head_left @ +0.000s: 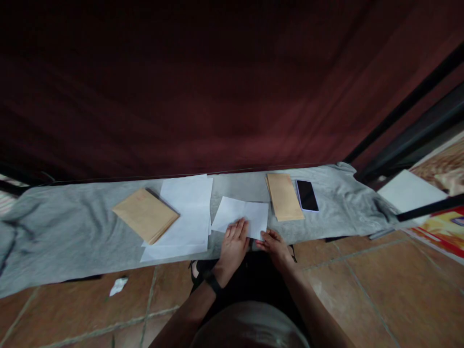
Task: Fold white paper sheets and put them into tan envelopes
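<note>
A folded white sheet of paper (228, 212) lies on the grey cloth in front of me, its right part creased. My left hand (235, 241) rests flat on its lower middle, fingers stretched out. At the lower right corner, my right hand (274, 245) pinches the paper's edge between thumb and fingers. Left of it, large white sheets (188, 208) lie in a loose stack, with a pile of brown envelopes (143, 212) partly on top. Just beyond my right hand are more brown envelopes (285, 195).
A phone (307, 195) lies right of the envelopes. The narrow surface is covered by grey cloth (90, 251) and backed by a dark red curtain (217, 96). A crumpled white scrap (118, 286) lies on the tiled floor (174, 285). Black bars (409, 106) stand at the right.
</note>
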{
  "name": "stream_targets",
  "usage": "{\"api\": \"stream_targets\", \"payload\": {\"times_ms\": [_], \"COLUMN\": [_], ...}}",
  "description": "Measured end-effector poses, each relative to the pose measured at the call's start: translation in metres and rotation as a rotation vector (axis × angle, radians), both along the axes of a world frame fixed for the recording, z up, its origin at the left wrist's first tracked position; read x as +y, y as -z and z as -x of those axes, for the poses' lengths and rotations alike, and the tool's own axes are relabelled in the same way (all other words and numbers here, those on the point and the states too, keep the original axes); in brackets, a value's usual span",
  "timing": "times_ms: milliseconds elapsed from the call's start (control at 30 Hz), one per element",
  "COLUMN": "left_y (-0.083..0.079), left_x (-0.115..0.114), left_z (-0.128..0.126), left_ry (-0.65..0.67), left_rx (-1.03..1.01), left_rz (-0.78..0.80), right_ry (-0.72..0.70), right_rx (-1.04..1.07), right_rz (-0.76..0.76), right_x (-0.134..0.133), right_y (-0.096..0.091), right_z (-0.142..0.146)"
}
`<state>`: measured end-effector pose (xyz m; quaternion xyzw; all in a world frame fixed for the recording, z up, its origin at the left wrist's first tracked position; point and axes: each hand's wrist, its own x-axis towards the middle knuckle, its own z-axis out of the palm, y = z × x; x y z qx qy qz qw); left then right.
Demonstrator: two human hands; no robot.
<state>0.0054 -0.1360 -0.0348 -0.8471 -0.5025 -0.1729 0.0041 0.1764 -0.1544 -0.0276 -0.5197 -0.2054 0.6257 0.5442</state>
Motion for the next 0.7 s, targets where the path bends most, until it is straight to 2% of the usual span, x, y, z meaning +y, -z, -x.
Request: {"api": "stream_targets", "payload": {"times_ms": [167, 300, 400, 500, 567, 700], "left_y": [-0.015, -0.031, -0.038, -0.037, -0.032, -0.013], "left_x": [0.001, 0.011, 0.023, 0.031, 0.029, 0.003], "left_z": [0.011, 0.021, 0.027, 0.032, 0.034, 0.031], "left_ry": [0.076, 0.262, 0.337, 0.289, 0.228, 0.138], "left_rx": [0.058, -0.023, -0.074, -0.056, -0.025, -0.024], "left_rz": [-0.05, -0.113, -0.129, -0.08, -0.022, 0.078], "right_ry": [-0.043, -0.042, 0.006, 0.059, 0.076, 0.003], "right_rx": [0.105, 0.193, 0.196, 0.162, 0.157, 0.094], "right_rz": [0.074, -0.016, -0.046, 0.02, 0.062, 0.044], "right_x": [-0.014, -0.009, -0.004, -0.003, -0.007, -0.016], "right_y": [-0.011, -0.033, -0.042, -0.035, -0.026, -0.009], "right_z": [0.004, -0.004, -0.013, -0.015, -0.012, 0.003]}}
